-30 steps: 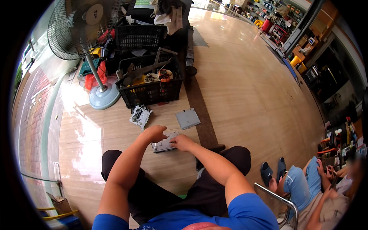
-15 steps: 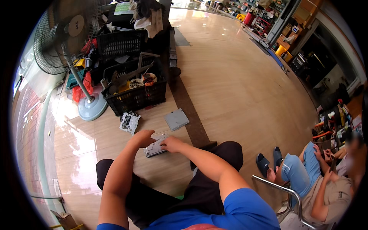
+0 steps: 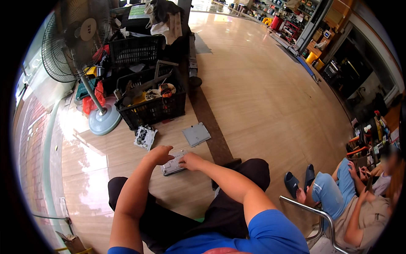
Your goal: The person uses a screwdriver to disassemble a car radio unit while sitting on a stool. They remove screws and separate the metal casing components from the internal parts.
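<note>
A light grey, flat rectangular casing (image 3: 170, 166) with slots and raised detail lies on the floor between my knees. My left hand (image 3: 160, 155) is over its far left part, fingers stretched out and apart. At its right end, my right hand (image 3: 191, 161) has its fingers bent and drawn together on the casing. Whether a small part is between those fingers is too small to tell. Just beyond lies a flat grey cover plate (image 3: 196, 134). Left of it sits a whitish open mechanism (image 3: 145, 137) with dark inner parts.
A black crate (image 3: 154, 108) of tools stands ahead, beside a standing fan (image 3: 104, 120). A dark floor strip (image 3: 213, 142) runs past the plate. At the right sits another person (image 3: 359, 211) near a metal chair rail (image 3: 308, 206); slippers (image 3: 292, 183) lie there. Shelves line the back right.
The whole view has shifted slightly, moving the scene a little right and down. Both hands stay at the casing, with only slight finger movement.
</note>
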`<state>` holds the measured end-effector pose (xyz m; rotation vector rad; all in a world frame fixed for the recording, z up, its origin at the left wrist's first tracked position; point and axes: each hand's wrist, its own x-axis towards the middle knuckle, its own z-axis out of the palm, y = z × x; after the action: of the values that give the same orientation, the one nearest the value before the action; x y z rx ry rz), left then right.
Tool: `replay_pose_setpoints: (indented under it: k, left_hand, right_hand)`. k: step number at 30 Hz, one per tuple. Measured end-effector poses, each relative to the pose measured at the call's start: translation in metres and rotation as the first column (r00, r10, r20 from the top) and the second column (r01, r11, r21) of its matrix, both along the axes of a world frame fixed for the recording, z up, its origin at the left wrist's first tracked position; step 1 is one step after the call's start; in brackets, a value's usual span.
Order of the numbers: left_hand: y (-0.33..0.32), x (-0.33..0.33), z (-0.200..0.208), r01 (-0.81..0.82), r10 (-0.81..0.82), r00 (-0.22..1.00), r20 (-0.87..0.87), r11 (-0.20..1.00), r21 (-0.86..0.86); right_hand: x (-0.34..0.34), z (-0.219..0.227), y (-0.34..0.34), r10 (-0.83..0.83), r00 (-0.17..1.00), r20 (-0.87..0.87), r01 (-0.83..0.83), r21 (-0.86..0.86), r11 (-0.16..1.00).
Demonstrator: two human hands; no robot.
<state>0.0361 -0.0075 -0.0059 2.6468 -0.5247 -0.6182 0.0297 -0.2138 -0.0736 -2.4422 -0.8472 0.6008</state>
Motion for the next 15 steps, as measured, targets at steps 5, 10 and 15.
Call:
replay_pose_setpoints:
  k: [5,10,15]
  left_hand:
    - [0.002,-0.002,0.0,0.003,-0.004,1.0,0.009,1.0,0.019]
    - [-0.001,-0.001,0.002,-0.008,0.009,1.0,-0.025,1.0,0.024]
    - [-0.004,0.002,-0.01,0.029,-0.028,1.0,-0.01,0.999,0.046]
  right_hand:
    - [0.001,-0.005,0.002,0.02,1.0,-0.002,-0.02,-0.015,1.0]
    - [0.002,-0.007,0.0,-0.007,1.0,-0.01,0.007,-0.006,1.0]
    - [0.002,0.001,-0.002,0.026,1.0,-0.015,-0.026,0.007,1.0]
